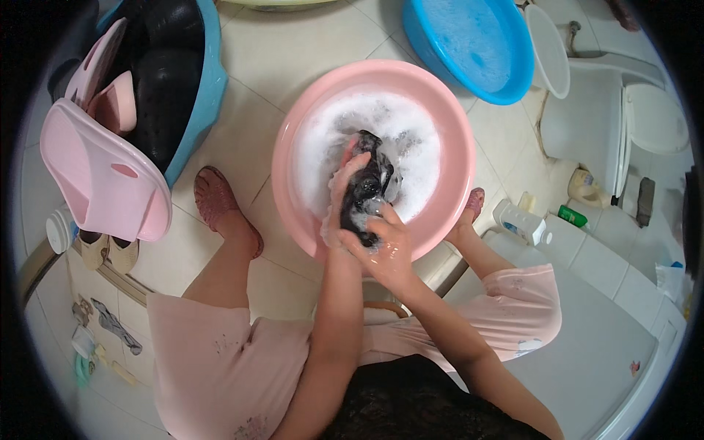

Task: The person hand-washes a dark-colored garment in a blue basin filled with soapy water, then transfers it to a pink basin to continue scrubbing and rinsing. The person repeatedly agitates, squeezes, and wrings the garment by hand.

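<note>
A wet, suds-covered black item [367, 187] is held above a pink plastic basin [456, 115]; I cannot tell whether it is footwear or cloth. White foam [410, 110] covers the water in the basin. My left hand [342, 190] supports the item along its left side, fingers pointing towards the far rim. At the near end, my right hand [389, 242] grips it, thumb and fingertips touching it. Foam coats my left hand and wrist, and wet suds cling to my right hand. Part of the item is hidden behind the fingers.
Pink slippers [104, 170] rest at a blue tub [212, 82] holding large black items [165, 93]. A bright blue basin [467, 49] with sudsy water stands at far right, near a toilet [583, 110]. Bottles [520, 220] are on the right. My feet [223, 203] flank the pink basin.
</note>
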The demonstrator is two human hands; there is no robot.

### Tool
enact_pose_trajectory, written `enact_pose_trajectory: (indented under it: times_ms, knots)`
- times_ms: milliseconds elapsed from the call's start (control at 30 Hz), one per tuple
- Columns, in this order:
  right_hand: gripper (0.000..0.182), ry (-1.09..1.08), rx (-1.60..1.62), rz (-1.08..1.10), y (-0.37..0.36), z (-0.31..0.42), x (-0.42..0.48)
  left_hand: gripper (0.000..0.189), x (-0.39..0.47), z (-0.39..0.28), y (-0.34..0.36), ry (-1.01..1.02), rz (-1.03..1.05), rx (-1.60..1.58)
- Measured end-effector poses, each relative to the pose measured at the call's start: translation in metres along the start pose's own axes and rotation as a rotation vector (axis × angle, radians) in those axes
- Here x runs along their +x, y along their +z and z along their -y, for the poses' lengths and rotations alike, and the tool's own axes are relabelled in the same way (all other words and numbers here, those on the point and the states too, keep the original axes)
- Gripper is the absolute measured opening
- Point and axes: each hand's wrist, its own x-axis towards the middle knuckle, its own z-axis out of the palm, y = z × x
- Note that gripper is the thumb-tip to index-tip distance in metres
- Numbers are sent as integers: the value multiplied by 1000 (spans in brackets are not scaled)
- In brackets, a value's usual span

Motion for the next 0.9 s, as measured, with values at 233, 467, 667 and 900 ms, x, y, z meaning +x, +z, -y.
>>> enact_pose_trajectory:
  times_ms: [233, 467, 667, 900]
  knots:
    - [27, 184, -411, -301, 15, -65, 82, 30, -9, 0, 41, -144, -425, 98]
    - [35, 407, -642, -148, -8, -193, 89, 60, -6, -12, 53, 351, -382, 1434]
    - [36, 337, -731, 570, -1, -177, 76, 57, -4, -22, 1, 49, -435, 1175]
    - [30, 278, 173, -33, 18, -143, 46, 69, 14, 22, -13, -128, -506, 216]
